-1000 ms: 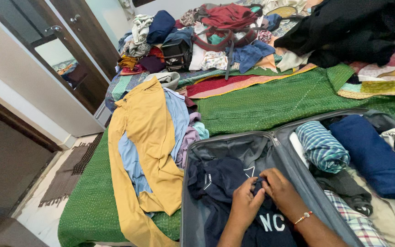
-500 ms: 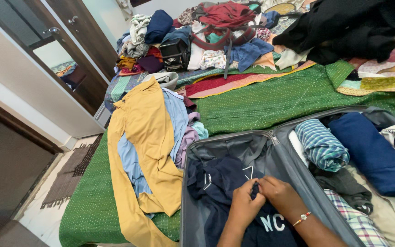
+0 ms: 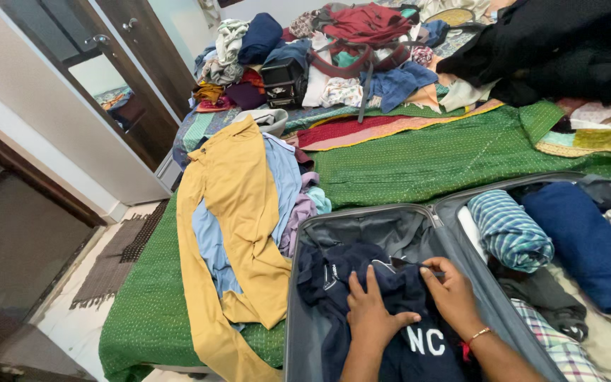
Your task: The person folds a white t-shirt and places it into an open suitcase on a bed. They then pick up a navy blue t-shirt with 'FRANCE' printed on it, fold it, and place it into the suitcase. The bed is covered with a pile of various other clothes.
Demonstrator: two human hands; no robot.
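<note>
The left hand (image 3: 370, 311) lies flat, fingers spread, pressing the navy sweatshirt (image 3: 383, 311) in the open grey suitcase (image 3: 305, 311). Just right, the right hand (image 3: 452, 293) pinches the sweatshirt's edge near the hinge. Beyond lies a mustard shirt (image 3: 238, 212) on the green bedspread (image 3: 419, 159).

mustard shirt (image 3: 238, 212) draped over pale blue cloth (image 3: 210, 244) on green bedspread (image 3: 426, 159). heap of clothes with red bag (image 3: 365, 25) further back. wooden wardrobe (image 3: 132, 64) at left.

Mirrored wardrobe (image 3: 100, 85), tiled floor (image 3: 72, 332)
</note>
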